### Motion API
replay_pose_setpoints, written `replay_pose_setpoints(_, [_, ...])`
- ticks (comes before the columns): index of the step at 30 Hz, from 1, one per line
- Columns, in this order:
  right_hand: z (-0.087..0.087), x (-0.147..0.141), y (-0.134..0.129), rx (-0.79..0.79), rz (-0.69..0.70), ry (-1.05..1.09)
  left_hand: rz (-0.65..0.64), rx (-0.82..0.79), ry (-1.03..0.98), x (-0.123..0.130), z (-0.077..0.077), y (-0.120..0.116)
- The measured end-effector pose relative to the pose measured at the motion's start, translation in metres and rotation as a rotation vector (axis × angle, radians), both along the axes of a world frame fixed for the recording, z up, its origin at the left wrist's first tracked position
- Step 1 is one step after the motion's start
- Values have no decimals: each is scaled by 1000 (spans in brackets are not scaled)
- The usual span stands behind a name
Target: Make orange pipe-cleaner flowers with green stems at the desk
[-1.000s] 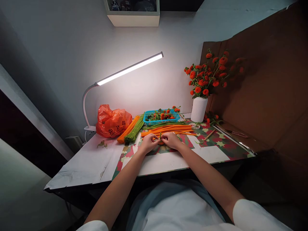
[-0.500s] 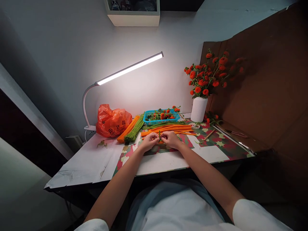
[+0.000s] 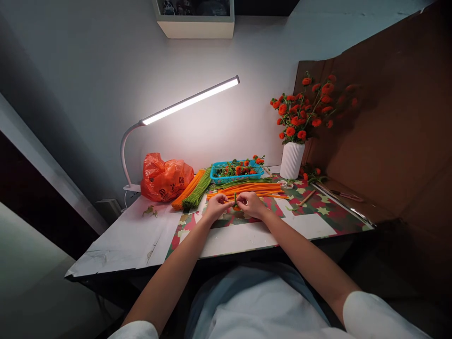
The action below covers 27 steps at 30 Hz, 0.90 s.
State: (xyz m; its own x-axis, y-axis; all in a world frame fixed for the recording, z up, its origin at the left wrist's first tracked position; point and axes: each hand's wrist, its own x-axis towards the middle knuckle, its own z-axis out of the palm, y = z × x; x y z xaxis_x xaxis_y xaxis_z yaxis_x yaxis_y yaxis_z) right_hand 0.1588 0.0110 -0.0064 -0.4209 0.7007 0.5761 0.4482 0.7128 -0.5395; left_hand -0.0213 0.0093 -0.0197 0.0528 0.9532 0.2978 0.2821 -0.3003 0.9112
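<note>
The right hand point(image 3: 250, 205) pinches a seemingly half-made flower point(image 3: 235, 199), the left hand point(image 3: 216, 207) curled beside it, grip unclear, with finished-looking blooms point(image 3: 238, 170) and unused orange pipe cleaners point(image 3: 254, 189) beyond the fingers.

the left forearm point(image 3: 180, 266) and the right forearm point(image 3: 303, 256) reach over the front edge of the table point(image 3: 123, 240), bare below white sleeves point(image 3: 377, 315) and slanting inward until the hands nearly meet, well in from that edge. the left hand point(image 3: 215, 208) is bent, its thumb and index finger pointing across at the other. the right hand point(image 3: 251, 205) curls with its back upward, thumb and index finger drawn together. the wrists stay well apart, wider than the fingertips.
</note>
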Motion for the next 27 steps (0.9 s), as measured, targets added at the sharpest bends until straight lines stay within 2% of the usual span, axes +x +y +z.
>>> replay_pose_setpoints(2, [-1, 0, 1, -2, -2, -12, 72, 109, 48, 0, 1, -1])
replay_pose_setpoints(5, [-2, -1, 2, 6, -18, -27, 96, 211, 110, 0, 2, -2])
replay_pose_setpoints(10, [-3, -1, 2, 19, -53, -60, 101, 177, 121, 2, 1, -4])
replay_pose_setpoints(15, [-4, -2, 2, 27, -73, -56, 39, 238, 184, 4, 2, -6])
replay_pose_setpoints(20, [-3, -3, 0, 22, -103, -48, -19, 200, 182, 5, 2, -7])
replay_pose_setpoints(27, [-5, -6, -1, 46, -170, -3, -17, 151, 151, 8, 1, -6])
